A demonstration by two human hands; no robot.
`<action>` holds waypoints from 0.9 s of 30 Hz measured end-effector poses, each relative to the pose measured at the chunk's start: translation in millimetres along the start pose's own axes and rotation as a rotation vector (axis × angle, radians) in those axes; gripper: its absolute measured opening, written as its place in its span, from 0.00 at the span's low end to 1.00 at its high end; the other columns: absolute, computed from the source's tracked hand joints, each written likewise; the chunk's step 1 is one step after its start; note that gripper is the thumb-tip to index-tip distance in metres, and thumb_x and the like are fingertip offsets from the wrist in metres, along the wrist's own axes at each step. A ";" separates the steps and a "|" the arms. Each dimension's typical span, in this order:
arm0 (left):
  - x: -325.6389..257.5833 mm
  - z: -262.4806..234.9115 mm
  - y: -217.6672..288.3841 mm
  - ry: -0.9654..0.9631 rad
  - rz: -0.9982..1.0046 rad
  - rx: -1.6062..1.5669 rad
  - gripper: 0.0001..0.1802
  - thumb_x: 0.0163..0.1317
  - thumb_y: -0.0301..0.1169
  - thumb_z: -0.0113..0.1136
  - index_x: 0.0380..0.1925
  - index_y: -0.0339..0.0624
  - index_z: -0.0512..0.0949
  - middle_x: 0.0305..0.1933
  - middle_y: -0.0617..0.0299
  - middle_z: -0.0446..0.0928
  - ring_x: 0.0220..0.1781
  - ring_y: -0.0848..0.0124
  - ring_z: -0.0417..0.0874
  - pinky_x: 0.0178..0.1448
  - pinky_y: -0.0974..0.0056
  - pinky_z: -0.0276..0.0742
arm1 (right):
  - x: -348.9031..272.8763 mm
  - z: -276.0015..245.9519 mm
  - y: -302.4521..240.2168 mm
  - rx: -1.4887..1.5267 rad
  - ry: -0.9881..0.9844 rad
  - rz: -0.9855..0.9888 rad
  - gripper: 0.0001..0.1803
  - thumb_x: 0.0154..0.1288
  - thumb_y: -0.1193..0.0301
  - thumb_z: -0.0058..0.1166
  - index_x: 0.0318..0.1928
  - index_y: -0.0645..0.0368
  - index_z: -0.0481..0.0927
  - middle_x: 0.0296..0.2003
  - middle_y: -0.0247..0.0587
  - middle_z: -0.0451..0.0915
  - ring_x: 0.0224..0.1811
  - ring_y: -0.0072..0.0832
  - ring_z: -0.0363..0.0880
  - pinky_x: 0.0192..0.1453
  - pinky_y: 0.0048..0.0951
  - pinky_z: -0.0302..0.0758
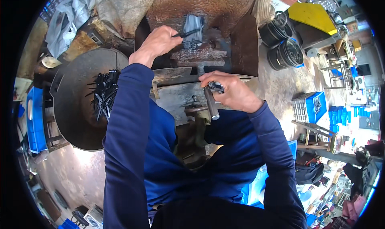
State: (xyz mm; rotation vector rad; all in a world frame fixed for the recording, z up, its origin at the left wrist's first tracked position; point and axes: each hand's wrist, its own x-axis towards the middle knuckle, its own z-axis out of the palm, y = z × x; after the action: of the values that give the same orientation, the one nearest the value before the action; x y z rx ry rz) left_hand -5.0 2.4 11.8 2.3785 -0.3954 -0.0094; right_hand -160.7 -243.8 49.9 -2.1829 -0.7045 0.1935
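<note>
Rusted steel framed the press [200,12] where a person in blue sleeves worked, the left hand [157,42] pinching a thin dark metal piece [187,33] at the die, the right hand [229,90] wrapped around the lever handle [211,102] (more dark pieces [104,93] lay heaped in a round metal pan [76,104] at left).

Press ahead, pan to the left

The round grey metal pan [76,108] of black metal pieces [105,93] sat left of the rusty brown press machine [200,40]; black stacked tubs [285,48] stood to its right.
</note>
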 end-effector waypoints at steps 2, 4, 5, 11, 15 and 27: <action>4.8 5.0 -8.6 -0.134 -0.011 -0.041 0.19 0.64 0.42 0.61 0.38 0.33 0.82 0.26 0.60 0.79 0.21 0.68 0.73 0.32 0.61 0.72 | 5.5 -9.5 -4.1 0.201 0.013 0.207 0.12 0.62 0.80 0.58 0.47 0.62 0.79 0.50 0.37 0.82 0.38 0.25 0.82 0.40 0.30 0.82; 8.2 7.3 -13.7 -0.200 -0.016 -0.062 0.19 0.65 0.41 0.61 0.39 0.32 0.82 0.27 0.59 0.79 0.22 0.67 0.73 0.33 0.60 0.72 | 12.7 -12.5 -4.2 0.329 0.102 0.305 0.11 0.64 0.78 0.57 0.47 0.62 0.79 0.49 0.37 0.82 0.34 0.23 0.80 0.36 0.29 0.81; 9.4 7.7 -16.3 -0.202 -0.007 -0.035 0.20 0.64 0.40 0.61 0.43 0.31 0.81 0.32 0.54 0.81 0.31 0.63 0.77 0.40 0.59 0.74 | 17.5 -12.9 -4.5 0.458 0.189 0.400 0.10 0.66 0.77 0.55 0.47 0.62 0.78 0.48 0.38 0.82 0.29 0.22 0.77 0.32 0.28 0.79; 13.9 6.9 -4.1 0.051 0.096 -0.205 0.16 0.67 0.37 0.59 0.35 0.32 0.82 0.27 0.63 0.80 0.20 0.74 0.72 0.27 0.66 0.68 | 45.2 -19.9 -8.5 0.895 0.514 0.493 0.10 0.71 0.72 0.54 0.49 0.62 0.77 0.44 0.42 0.83 0.19 0.17 0.66 0.25 0.26 0.73; -0.8 -16.6 50.4 -0.186 -0.150 -0.637 0.14 0.68 0.38 0.59 0.36 0.37 0.83 0.27 0.67 0.81 0.17 0.82 0.65 0.23 0.71 0.59 | 63.4 -22.1 -5.4 1.017 0.741 0.408 0.12 0.71 0.69 0.55 0.50 0.62 0.76 0.45 0.43 0.83 0.16 0.16 0.58 0.24 0.26 0.71; -9.5 -8.6 67.7 -0.163 -0.107 -0.828 0.14 0.67 0.37 0.57 0.37 0.37 0.83 0.27 0.66 0.81 0.20 0.84 0.63 0.24 0.73 0.56 | 70.7 -20.6 -4.1 0.745 0.832 0.327 0.08 0.71 0.70 0.57 0.45 0.61 0.78 0.14 0.25 0.64 0.14 0.15 0.58 0.23 0.27 0.70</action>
State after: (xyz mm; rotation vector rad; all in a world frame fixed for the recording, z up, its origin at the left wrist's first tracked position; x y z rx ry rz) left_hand -32.0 -36.5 61.9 1.5775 -0.2653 -0.3508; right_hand -96.3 -216.7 73.1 -1.4315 0.1912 -0.2519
